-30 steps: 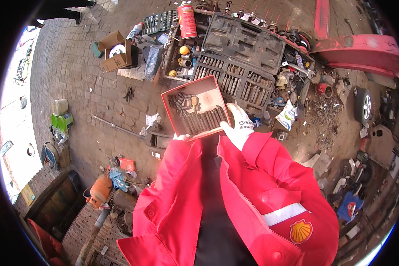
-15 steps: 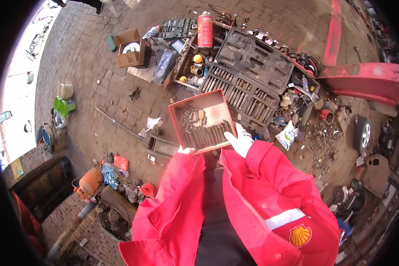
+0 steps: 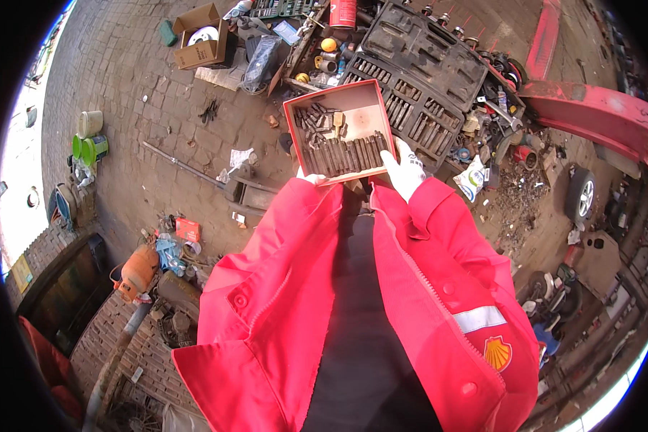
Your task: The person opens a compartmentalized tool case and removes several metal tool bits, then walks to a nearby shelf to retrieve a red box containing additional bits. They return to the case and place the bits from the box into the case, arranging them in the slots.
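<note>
Two hands, your left hand and right hand, clamp fingers on the red box, which covers the near left part of the open tool case. Since half a second ago your view shifts, but the metal bits inside look undisturbed: the hold seems steady.

left fingers | right fingers | holding box | metal bits inside

Shallow box, 12 o'clock from view centre: red walls, cream base. Steel bits within: dark grey-brown. Right glove, 2 o'clock: white, dark print. Jacket, 6 o'clock: red, white stripe. Tool case, 1 o'clock: black. Bucket, 10 o'clock: lime green. Gas cylinder, 8 o'clock: orange.
</note>
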The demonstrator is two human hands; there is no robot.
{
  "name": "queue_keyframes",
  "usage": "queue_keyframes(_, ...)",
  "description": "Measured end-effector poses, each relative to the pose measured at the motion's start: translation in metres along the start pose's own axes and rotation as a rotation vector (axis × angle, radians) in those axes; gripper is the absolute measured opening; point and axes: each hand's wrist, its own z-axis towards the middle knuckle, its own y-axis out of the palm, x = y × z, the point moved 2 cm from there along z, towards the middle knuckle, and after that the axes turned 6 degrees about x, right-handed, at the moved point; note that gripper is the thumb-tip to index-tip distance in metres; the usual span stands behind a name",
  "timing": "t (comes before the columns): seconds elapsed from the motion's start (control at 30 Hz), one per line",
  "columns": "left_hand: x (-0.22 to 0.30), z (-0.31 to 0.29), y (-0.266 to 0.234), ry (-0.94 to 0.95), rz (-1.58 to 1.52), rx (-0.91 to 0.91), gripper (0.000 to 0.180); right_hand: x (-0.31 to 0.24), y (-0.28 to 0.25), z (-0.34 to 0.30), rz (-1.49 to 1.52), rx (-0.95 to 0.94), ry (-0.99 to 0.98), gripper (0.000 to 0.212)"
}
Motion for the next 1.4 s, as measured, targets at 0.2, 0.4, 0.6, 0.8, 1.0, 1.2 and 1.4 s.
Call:
queue_keyframes(0.2, 0.005, 0.010, 0.006, 0.051, 0.065, -0.068, 0.034, 0.000, -0.002, 0.009, -0.003, 0.117, -0.084, 0.057)
queue_keyframes(0.4, 0.007, 0.020, 0.010, 0.109, 0.121, -0.118, 0.035, 0.001, 0.006, 0.022, 0.317, 0.107, -0.054, 0.050)
queue_keyframes(0.6, 0.010, 0.027, 0.017, 0.145, 0.160, -0.107, 0.036, -0.038, -0.004, 0.019, -0.180, 0.443, -0.617, 0.050)
queue_keyframes(0.8, 0.020, 0.022, 0.021, 0.115, 0.235, -0.180, 0.036, -0.082, 0.039, 0.040, -0.332, 0.176, -0.611, 0.045)
queue_keyframes(1.0, 0.016, 0.023, 0.022, 0.094, 0.299, -0.139, 0.036, -0.116, 0.072, 0.065, -0.526, 0.195, -0.753, 0.048)
queue_keyframes(1.2, 0.015, 0.036, 0.019, 0.030, 0.195, -0.107, 0.036, -0.125, 0.093, 0.079, -0.694, 0.223, -0.717, 0.040)
queue_keyframes(1.4, 0.015, 0.043, 0.016, -0.036, 0.092, -0.059, 0.036, -0.123, 0.101, 0.081, -0.738, 0.160, -0.649, 0.040)
